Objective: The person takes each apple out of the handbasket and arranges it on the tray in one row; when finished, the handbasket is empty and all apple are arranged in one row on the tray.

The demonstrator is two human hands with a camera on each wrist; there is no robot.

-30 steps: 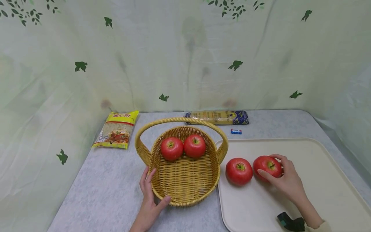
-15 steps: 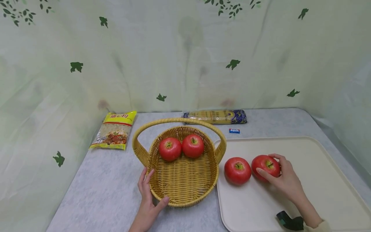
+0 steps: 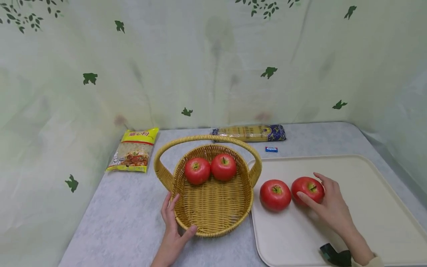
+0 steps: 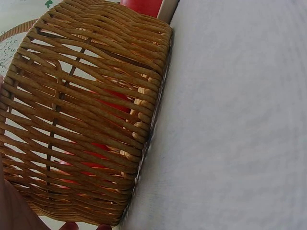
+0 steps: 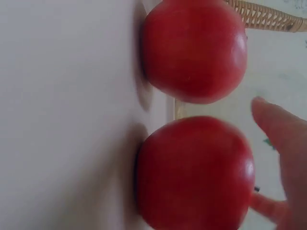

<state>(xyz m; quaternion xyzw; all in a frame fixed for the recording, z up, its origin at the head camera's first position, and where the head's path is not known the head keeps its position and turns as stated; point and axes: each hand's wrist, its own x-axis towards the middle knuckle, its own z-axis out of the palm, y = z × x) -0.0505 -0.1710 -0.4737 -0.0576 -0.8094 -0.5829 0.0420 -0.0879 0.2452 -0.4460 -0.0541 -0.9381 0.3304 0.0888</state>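
A round wicker basket (image 3: 213, 211) with a tall arched handle stands on the table. Two red apples, the left one (image 3: 197, 171) and the right one (image 3: 224, 167), lie inside at its far side. My left hand (image 3: 171, 231) holds the basket's near left rim, thumb toward the front. On the beige tray (image 3: 367, 207) sit two more red apples, the nearer-to-basket one (image 3: 275, 195) and one (image 5: 194, 175) beside my right hand (image 3: 330, 205). That hand is spread loosely round this apple; thumb and index stand off its surface in the wrist view.
A yellow-topped food bag (image 3: 135, 150) lies at the back left. A long packet of noodles (image 3: 248, 133) lies behind the basket, with a small blue packet (image 3: 271, 149) in front of it. A patterned curtain (image 3: 213, 66) hangs behind the table.
The right fingers have loosened slightly from the apple, which stays on the tray. The left hand and basket hold their place; the head view shifts a little.
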